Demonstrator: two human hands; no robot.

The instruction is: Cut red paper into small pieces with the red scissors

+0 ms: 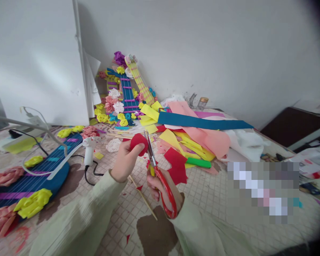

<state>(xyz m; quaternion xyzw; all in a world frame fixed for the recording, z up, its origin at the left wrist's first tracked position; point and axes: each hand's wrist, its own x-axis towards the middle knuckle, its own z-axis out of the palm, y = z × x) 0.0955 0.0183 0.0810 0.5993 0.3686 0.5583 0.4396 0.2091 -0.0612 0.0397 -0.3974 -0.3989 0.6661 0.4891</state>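
My left hand [126, 160] pinches a rounded piece of red paper [138, 143] and holds it up above the tiled floor. In my right hand [162, 190] are red-handled scissors [160, 177], fingers through the loops; the blades point up and touch the right edge of the red piece. Small red scraps [177, 164] lie on the floor just right of the scissors. A thin wooden stick [143, 196] lies beneath my hands.
A heap of coloured paper sheets [197, 137] spreads behind my hands, with a green marker [198, 163]. A white glue gun [89, 151] with a black cord stands at left. Blue boards with paper flowers [29, 185] lie at left and lean on the wall [126, 92].
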